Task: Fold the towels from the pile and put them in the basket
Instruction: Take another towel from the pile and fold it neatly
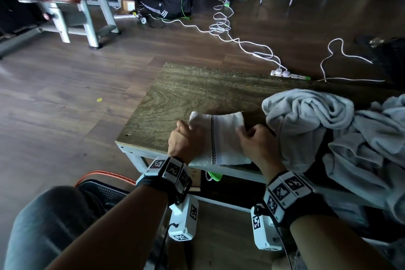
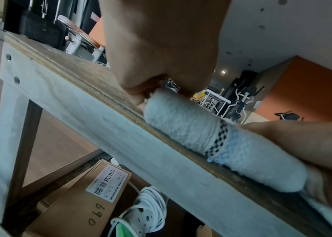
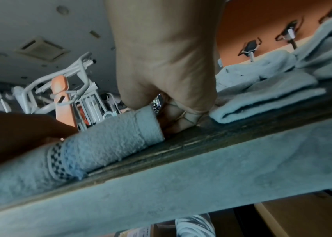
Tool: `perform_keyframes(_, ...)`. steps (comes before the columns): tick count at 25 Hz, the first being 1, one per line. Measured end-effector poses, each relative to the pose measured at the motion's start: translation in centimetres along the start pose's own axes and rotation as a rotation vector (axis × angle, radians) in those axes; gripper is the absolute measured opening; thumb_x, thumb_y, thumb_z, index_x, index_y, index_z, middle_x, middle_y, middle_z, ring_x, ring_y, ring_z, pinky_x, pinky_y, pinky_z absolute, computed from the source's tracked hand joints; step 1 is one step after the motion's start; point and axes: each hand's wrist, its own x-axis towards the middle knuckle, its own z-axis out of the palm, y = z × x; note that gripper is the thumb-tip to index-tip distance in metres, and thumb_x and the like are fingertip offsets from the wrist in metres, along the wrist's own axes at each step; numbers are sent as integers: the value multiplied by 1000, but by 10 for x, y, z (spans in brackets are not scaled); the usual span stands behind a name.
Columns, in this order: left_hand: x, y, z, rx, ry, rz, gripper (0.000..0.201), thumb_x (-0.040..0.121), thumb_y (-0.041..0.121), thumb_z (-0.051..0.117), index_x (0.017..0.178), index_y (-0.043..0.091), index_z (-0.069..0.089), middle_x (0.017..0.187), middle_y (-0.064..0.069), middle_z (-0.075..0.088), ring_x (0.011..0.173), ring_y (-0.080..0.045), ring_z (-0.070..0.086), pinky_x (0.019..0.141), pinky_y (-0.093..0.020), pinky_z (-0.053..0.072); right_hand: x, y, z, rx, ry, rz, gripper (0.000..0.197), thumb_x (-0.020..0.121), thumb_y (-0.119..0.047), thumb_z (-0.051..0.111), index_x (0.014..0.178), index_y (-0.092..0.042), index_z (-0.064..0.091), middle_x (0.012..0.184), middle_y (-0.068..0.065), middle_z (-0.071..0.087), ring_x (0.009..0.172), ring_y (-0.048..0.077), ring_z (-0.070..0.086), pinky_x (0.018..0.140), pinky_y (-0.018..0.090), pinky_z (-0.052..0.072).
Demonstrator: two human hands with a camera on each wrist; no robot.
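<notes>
Both hands, left hand (image 1: 183,140) and right hand (image 1: 255,141), seemingly grip the folded towel (image 1: 221,138).

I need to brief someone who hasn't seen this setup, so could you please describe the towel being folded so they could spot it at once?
Start at the wooden table; at its near edge, a small white towel lies folded between the left hand and the right hand, which grip its two ends. Unlike the crumpled grey pile beside it, it is flat, white and crossed by a narrow dark checkered stripe.
</notes>
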Motion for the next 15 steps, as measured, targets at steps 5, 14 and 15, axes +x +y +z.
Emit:
perform_keyframes(5,-6,0,-13,-97,-58,-89,34,95,27,51,113,-2,55,126,-24,58,115,-39,56,90,-32,46,-37,16,-12,94,167,-320,38,88,-43,60,115,-17,52,106,-3,49,103,15,47,81,29,41)
perform_keyframes(14,-24,0,-43,-525,-307,-269,36,86,33,54,90,-1,66,81,-17,71,54,-25,66,51,-30,55,-43,13,2,-34,-5,-379,42,95,-24,56,136,-18,46,128,13,44,120,25,47,95,32,42)
perform_keyframes(15,-18,-6,-49,-452,-202,-212,35,81,33,58,85,0,68,78,-15,73,51,-23,64,49,-29,53,-38,13,0,-78,-5,-382,44,96,-19,54,139,-17,44,130,14,45,123,27,46,98,34,41)
